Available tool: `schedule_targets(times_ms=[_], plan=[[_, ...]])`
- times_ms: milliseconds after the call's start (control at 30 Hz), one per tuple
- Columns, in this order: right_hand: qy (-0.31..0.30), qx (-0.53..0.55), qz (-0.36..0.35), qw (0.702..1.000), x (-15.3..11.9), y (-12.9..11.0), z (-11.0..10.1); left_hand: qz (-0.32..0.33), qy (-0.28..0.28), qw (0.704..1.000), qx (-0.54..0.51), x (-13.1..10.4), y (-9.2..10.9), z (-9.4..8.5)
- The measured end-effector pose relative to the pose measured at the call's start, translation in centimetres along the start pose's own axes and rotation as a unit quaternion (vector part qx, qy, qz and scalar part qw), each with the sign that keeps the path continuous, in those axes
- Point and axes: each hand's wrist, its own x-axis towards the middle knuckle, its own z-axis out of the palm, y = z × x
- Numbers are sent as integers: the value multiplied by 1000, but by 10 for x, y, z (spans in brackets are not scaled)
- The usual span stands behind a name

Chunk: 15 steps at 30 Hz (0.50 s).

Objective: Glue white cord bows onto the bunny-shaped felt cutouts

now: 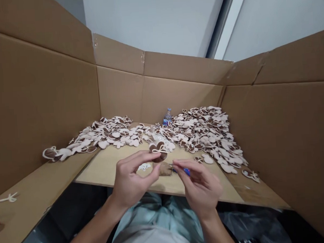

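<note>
My left hand (134,175) is closed on a small brown piece (158,156) with a cream bow across it, held up over the board. Just to the right, my right hand (199,183) pinches something thin and dark, its tip near a brown lump (165,169) on the board. A blue object (185,171) shows at the right fingers; whether it is held or lies behind them is unclear. Small white pieces (144,167) lie on the board behind my left fingers.
Large piles of white and brown bow pieces, left (116,133) and right (206,130), cover the back of the pale board (99,168). A water bottle (167,117) stands between them. Tall cardboard walls (122,91) surround the surface. A loose cream bow (10,197) lies far left.
</note>
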Motion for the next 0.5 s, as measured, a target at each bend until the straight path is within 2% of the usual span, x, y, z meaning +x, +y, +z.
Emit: schedule_targets(times_ms=[233,500], plan=[[6,-1,-18,1000,-3,-2,0,35,-6,999,20,-1,5,2],[21,12,-34,999,-4,-9,3,41,-6,999,13,-6,5,3]])
